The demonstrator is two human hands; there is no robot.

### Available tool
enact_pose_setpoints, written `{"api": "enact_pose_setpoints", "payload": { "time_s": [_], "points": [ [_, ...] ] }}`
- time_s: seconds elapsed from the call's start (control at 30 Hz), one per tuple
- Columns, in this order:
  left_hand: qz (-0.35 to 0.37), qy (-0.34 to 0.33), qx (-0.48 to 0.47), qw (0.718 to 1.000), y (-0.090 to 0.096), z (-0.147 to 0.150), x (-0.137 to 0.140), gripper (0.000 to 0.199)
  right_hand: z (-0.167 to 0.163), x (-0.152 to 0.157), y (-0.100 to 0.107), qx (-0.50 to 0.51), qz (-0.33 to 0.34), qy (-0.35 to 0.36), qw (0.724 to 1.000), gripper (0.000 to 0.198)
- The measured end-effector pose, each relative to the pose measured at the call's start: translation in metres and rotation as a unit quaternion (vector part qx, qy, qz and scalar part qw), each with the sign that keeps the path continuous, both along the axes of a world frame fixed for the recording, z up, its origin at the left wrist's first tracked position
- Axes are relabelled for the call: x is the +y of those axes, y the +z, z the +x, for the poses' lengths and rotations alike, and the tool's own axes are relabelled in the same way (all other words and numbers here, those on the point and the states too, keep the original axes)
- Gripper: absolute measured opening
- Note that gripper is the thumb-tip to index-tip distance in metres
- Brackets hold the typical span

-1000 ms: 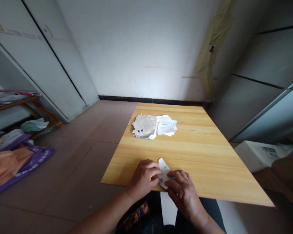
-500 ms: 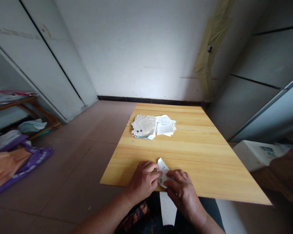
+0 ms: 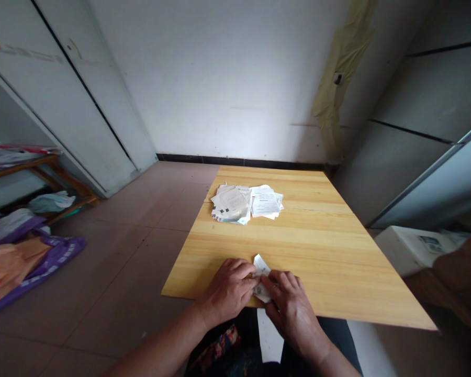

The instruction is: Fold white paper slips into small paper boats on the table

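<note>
A small folded piece of paper (image 3: 261, 293), white with faint print, lies at the table's near edge between my hands. My left hand (image 3: 231, 289) grips its left side, fingers bent and pressed together. From the right, my right hand (image 3: 288, 298) has its fingertips pressed down on the same paper, close to the left fingertips. Part of the paper is hidden under the fingers. Farther off on the table lie two stacks of printed paper: a left pile (image 3: 232, 204) and a right pile (image 3: 264, 202).
The wooden table (image 3: 317, 251) stands before me, with a white wall behind it. A white strip (image 3: 270, 337) shows below its near edge, over my lap. At right is a white box (image 3: 406, 248); at left, a purple bag (image 3: 58, 251) lies on the floor near a wooden shelf (image 3: 68, 188).
My right hand has shifted slightly left over the paper, its fingertips now nearer my left hand. The left hand stays almost in place, and the paper piles are unmoved.
</note>
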State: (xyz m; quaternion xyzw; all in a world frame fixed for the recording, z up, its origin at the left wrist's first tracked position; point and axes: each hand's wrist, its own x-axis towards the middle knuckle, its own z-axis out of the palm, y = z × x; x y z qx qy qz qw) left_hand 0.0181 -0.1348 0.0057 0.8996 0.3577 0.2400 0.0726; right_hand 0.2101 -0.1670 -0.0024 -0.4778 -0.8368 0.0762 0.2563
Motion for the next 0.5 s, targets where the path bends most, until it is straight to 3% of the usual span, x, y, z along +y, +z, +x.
{"api": "enact_pose_setpoints", "payload": {
  "time_s": [0.3,0.5],
  "points": [
    [-0.015,-0.045,-0.015,0.999,-0.005,-0.017,0.003,0.031,0.000,0.003,-0.004,-0.028,0.007,-0.012,1.000,0.035],
    [-0.015,-0.058,0.006,0.998,-0.001,-0.022,0.004,0.029,-0.001,0.003,-0.005,-0.037,0.025,-0.017,0.999,0.033]
  ]
}}
